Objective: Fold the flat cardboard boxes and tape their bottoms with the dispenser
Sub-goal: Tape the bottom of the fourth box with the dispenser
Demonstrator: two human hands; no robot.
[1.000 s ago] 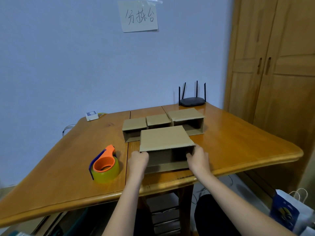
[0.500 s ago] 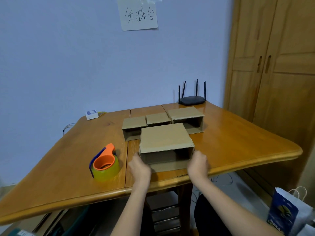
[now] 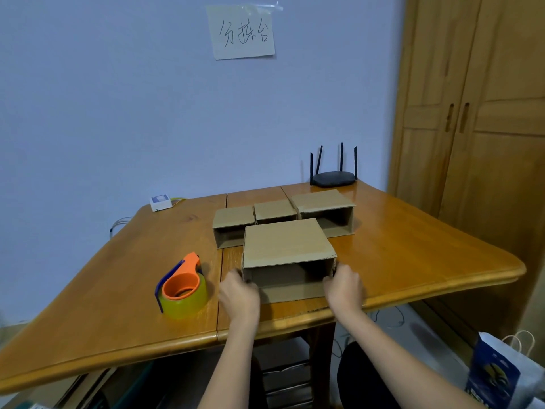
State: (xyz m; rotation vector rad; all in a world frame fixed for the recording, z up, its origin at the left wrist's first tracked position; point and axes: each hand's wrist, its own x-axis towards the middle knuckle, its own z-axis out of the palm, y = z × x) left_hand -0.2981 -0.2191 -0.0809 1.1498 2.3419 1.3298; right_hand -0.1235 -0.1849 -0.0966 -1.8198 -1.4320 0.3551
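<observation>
A person's two bare hands hold the nearest cardboard box (image 3: pixel 287 255), which lies on its side near the front edge of the wooden table (image 3: pixel 413 261) with its open end facing the camera. The left hand (image 3: pixel 239 295) grips the box's left front corner, fingers curled around the edge, and the right hand (image 3: pixel 343 286) grips the right front corner in the same way. A flap of the box lies flat on the table between the two hands. Behind this box, three more folded boxes stand in a row: a left box (image 3: pixel 233 224), a small middle box (image 3: pixel 274 211) and a larger right box (image 3: pixel 324 208), each with its opening toward the camera. The tape dispenser (image 3: pixel 182 286), orange with a yellowish roll, sits on the table just left of the left hand, not touching it. A black router (image 3: pixel 333 178) rests at the far edge of the table, and a handwritten paper note (image 3: pixel 243 32) is taped to the wall above.
</observation>
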